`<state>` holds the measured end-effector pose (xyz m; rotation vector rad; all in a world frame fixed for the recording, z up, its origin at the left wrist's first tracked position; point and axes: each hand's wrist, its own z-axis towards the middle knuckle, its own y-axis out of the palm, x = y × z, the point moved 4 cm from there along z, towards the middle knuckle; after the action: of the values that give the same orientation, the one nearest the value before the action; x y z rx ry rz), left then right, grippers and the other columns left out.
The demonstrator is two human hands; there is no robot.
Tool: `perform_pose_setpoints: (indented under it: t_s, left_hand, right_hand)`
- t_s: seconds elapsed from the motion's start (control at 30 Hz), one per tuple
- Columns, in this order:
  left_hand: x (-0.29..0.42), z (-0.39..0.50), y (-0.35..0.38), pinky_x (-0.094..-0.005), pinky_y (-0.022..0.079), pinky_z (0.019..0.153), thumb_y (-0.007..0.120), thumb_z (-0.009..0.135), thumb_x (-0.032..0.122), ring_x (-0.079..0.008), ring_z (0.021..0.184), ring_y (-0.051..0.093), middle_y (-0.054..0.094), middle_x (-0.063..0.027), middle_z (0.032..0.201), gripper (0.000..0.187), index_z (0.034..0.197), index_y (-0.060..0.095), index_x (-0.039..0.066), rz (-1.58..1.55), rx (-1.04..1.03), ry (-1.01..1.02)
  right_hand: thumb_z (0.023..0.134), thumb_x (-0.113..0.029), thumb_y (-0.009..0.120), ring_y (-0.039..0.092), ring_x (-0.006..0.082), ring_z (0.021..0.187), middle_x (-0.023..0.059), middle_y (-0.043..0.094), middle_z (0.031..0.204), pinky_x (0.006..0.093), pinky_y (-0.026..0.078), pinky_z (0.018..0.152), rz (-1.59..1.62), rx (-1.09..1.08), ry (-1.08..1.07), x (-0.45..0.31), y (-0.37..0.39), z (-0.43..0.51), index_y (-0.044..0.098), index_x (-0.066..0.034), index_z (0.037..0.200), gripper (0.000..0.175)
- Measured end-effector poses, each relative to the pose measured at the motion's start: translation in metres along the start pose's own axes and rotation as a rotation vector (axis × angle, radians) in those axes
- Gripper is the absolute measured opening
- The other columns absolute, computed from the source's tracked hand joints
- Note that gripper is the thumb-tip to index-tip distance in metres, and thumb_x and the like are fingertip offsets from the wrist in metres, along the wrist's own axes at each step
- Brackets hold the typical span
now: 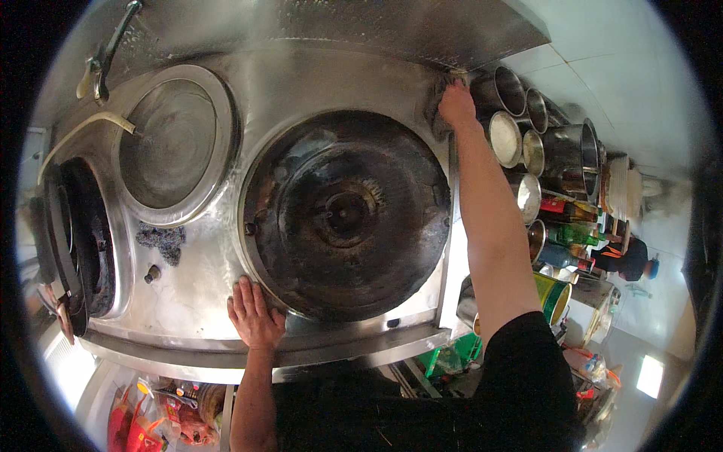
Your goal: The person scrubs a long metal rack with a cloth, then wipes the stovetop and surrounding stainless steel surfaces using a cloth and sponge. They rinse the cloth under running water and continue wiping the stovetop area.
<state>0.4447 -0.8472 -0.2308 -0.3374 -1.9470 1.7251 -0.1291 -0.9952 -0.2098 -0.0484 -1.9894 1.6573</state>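
Note:
My left hand (255, 316) lies flat on the stainless steel stove top (186, 305), near its front edge, with the fingers spread and nothing held. Beside it is a large blackened round pan or burner cover (350, 220). My right hand (456, 104) reaches to the far right corner of the stove, pressing on a dark, wet-looking cloth (438, 110); the fingers are partly hidden. A round metal lid or pot (169, 141) sits at the back left, with a pale spout (104, 117) reaching over it.
Metal pots (565, 158), white-filled bowls (504, 138) and bottles (570, 234) crowd the right side. A blackened wok (93, 237) stands at the far left, below a faucet (101, 68). A green crate (452, 356) is below the right edge. Another person (630, 257) is in the background.

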Motion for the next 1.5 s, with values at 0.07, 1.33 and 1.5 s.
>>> perform_pose_setpoints:
  t_s: [0.07,1.33,1.5]
  left_hand:
    - [0.002,0.000,-0.001,-0.0532,0.019,0.107,0.049,0.074,0.029,-0.0366,0.134,0.028,0.030,-0.0172,0.146,0.068,0.136,0.036,0.002,0.004,-0.051,-0.044]
    - [-0.003,0.000,-0.012,-0.0501,0.024,0.105,0.055,0.076,0.034,-0.0274,0.132,0.031,0.029,-0.0090,0.148,0.063,0.133,0.044,0.010,-0.065,-0.105,-0.078]
    - [-0.001,0.004,-0.016,-0.0475,0.028,0.103,0.058,0.072,0.032,-0.0262,0.128,0.036,0.038,-0.0073,0.142,0.061,0.129,0.048,0.011,-0.082,-0.058,-0.061]
  right_hand:
    - [0.077,-0.013,0.056,0.059,0.0349,0.100,0.0204,0.060,0.107,0.0432,0.049,0.084,0.046,-0.043,-0.067,-0.019,-0.015,0.012,0.065,0.0038,0.094,0.026]
    - [0.081,-0.008,0.052,0.060,0.0372,0.098,0.0167,0.063,0.106,0.0465,0.051,0.080,0.479,-0.068,-0.615,-0.282,-0.118,-0.005,0.066,-0.0077,0.100,0.023]
    - [0.084,-0.010,0.052,0.060,0.0371,0.098,0.0209,0.063,0.103,0.0456,0.050,0.081,0.522,-0.103,-0.025,-0.251,-0.102,0.036,0.065,0.0001,0.100,0.023]
